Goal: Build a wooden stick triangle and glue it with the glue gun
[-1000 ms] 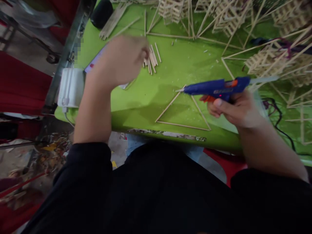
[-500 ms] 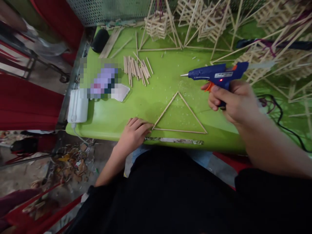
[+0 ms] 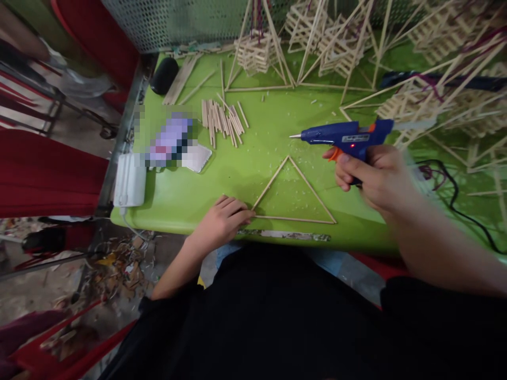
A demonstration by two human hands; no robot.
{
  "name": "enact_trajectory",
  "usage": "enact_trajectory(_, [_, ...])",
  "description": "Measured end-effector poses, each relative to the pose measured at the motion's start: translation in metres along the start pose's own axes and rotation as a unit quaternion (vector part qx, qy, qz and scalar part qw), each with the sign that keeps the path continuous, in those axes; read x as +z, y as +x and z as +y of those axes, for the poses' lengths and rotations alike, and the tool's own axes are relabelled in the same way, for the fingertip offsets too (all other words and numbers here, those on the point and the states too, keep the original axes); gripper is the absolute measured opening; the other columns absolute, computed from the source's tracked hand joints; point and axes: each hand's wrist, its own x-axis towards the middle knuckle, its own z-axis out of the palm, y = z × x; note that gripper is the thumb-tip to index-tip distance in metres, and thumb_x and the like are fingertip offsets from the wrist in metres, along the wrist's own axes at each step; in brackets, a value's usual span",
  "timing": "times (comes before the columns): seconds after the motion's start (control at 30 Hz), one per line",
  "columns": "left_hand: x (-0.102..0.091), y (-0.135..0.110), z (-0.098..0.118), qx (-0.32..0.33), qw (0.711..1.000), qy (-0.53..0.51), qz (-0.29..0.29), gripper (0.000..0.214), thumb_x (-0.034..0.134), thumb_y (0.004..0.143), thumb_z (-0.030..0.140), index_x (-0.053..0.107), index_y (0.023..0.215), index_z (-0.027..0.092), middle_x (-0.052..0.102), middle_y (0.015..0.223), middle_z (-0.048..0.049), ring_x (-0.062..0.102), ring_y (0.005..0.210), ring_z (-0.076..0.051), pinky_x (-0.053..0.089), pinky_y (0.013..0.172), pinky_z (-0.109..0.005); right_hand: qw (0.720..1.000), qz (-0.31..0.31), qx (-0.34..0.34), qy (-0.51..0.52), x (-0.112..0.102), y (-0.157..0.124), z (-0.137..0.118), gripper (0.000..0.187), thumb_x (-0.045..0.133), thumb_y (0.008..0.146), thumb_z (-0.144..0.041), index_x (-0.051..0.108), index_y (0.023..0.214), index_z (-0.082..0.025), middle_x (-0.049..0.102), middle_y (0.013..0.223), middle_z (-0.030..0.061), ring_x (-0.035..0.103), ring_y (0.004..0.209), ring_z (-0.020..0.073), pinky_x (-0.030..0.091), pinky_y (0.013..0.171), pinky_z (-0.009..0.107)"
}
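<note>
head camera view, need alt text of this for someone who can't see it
A person's right hand holds a blue glue gun over a green table, while the left hand has its fingertips at the left corner of a thin stick triangle. Farther back are a pile of short sticks and several stick structures.

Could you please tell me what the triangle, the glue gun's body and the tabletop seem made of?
Triangle: probably wood or bamboo, unpainted; pale tan and matte.
Glue gun's body: likely hard plastic, smooth blue with soft highlights.
Tabletop: green, slightly glossy; plastic or coated, I can't tell.
</note>
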Motion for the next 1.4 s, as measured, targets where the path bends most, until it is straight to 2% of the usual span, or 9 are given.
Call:
enact_trajectory(0.23, [-0.0001,0.0031,-0.0012,0.018,1.000,-0.011,0.014,0.014,0.071,0.110,0.016,0.073,0.123,0.021,0.078,0.105,-0.0066,0.069,0.091,-0.021,0.054,0.084,-0.038,1.000,-0.015,-0.007,0.004,-0.0022,0.0004,0.0059,0.036,0.097,0.094,-0.053,0.088,0.106,-0.021,0.058,0.065,-0.0019,0.053,0.054,0.0131,0.044,0.049,0.034])
enact_trajectory(0.53, [0.0013,0.0057,-0.0019,0.043,0.999,-0.004,0.030,0.013,0.071,0.109,0.013,0.073,0.120,0.019,0.077,0.103,-0.0069,0.068,0.092,-0.021,0.052,0.084,-0.036,0.999,-0.031,0.017,-0.005,-0.0008,-0.0004,0.0084,0.040,0.095,0.095,-0.058,0.088,0.108,-0.021,0.058,0.063,-0.0032,0.054,0.053,0.0115,0.048,0.049,0.030])
enact_trajectory(1.03, [0.0031,0.0044,-0.0027,0.044,0.999,-0.003,0.025,0.012,0.071,0.109,0.011,0.072,0.117,0.019,0.076,0.104,-0.0064,0.067,0.093,-0.021,0.053,0.085,-0.037,0.999,-0.044,0.014,-0.020,-0.0032,-0.0016,0.0071,0.043,0.092,0.099,-0.060,0.085,0.110,-0.019,0.059,0.064,-0.0030,0.054,0.056,0.0116,0.047,0.053,0.032])
enact_trajectory(1.4, [0.0010,0.0046,-0.0025,0.042,0.999,0.013,0.015,0.016,0.070,0.108,0.010,0.072,0.120,0.020,0.077,0.106,-0.0075,0.068,0.092,-0.022,0.051,0.083,-0.040,0.999,-0.047,-0.006,-0.004,-0.0022,-0.0011,0.0033,0.037,0.092,0.099,-0.057,0.084,0.108,-0.021,0.061,0.066,-0.0023,0.053,0.060,0.0134,0.047,0.054,0.032])
